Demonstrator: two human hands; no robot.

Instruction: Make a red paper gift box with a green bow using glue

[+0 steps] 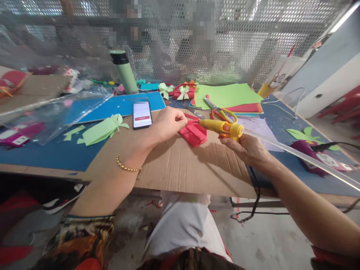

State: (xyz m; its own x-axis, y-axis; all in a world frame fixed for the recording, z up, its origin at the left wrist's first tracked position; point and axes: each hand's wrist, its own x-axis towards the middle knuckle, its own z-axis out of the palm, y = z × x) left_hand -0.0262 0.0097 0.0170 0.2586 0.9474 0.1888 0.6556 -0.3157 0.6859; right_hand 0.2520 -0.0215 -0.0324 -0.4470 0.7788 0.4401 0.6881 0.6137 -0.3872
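Observation:
In my right hand (pixel 247 150) is a yellow hot glue gun (pixel 222 127), a long clear glue stick (pixel 298 152) running out of its back. The gun's tip points left, close to a red folded paper piece (pixel 194 134) on the cardboard sheet (pixel 180 165). My left hand (pixel 170 122) pinches a thin red paper strip (pixel 189 119) at the top of that piece. Whether the nozzle touches the paper I cannot tell. Just behind the gun lie scissors (pixel 218 108) with orange and yellow handles.
A phone (pixel 142 114) lies left of my left hand, near green paper cutouts (pixel 101 129). Red bundles with pale green bows (pixel 184 92) and green paper sheets (pixel 230 95) are at the back. A green bottle (pixel 125 73) stands by the mesh. The black cable (pixel 254 195) hangs over the front edge.

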